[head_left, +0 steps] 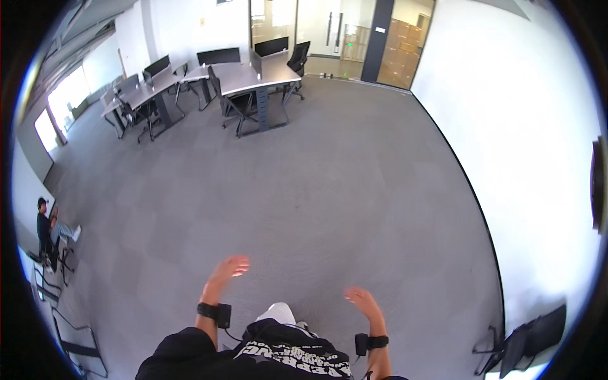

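The left hand (232,268) is hovering over the grey carpet (304,209) with its fingers loosely extended inward, holding nothing that shows; the right hand (362,299) is hovering apart from it, its fingers also loosely open, pointing across toward the left one and gripping nothing visible. Both are blurring slightly, so the exact finger spread is hard to tell. The nearest things are sitting on the wrists: a left wrist module (223,315) is riding on a black strap just behind the left hand, trailing a thin cable, and a right wrist module (361,344) is sitting likewise behind the right hand. Below and between the hands, a white shoe (277,311) is showing beyond the black printed T-shirt (288,349). As for progress, neither hand is touching or carrying an object, and nothing set down near the fingers is marking a finished step; handling is seemingly not under way. Well ahead of both hands, a table (278,71) is standing; well to the left hand's left, a person (44,229) is sitting.
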Motion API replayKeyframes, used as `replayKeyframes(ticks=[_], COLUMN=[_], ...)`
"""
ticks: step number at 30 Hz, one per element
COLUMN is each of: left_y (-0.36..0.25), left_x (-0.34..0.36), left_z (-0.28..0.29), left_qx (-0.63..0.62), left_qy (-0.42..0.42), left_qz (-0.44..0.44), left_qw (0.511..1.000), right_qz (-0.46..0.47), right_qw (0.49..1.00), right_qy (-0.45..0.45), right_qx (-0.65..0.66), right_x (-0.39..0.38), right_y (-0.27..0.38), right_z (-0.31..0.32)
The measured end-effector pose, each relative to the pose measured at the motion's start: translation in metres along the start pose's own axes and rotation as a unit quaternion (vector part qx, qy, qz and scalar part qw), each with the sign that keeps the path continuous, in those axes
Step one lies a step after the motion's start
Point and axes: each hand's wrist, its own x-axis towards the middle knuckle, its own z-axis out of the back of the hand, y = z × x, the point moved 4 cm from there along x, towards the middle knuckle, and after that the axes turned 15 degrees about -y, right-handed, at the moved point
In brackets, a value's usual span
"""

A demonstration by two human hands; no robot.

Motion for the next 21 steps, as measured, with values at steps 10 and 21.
replayKeyframes(ticks=[10,21], left_y=[0.011,-0.167], left_x=[0.126,0.36], left_z=[0.029,-0.04], left_qx=[-0.235,-0.232], left_qy=[-0.269,-0.163], left_qz=[0.107,0.015], left_qw=[0.928,0.959], right_qz=[0.057,-0.012], right_qw=[0.982,0.987], right_qy=[0.144,0.145], right_qx=[-0.111,-0.073], right_x=[0.203,0.406], right_y=[0.123,0.172], right_z=[-0.059,-0.02])
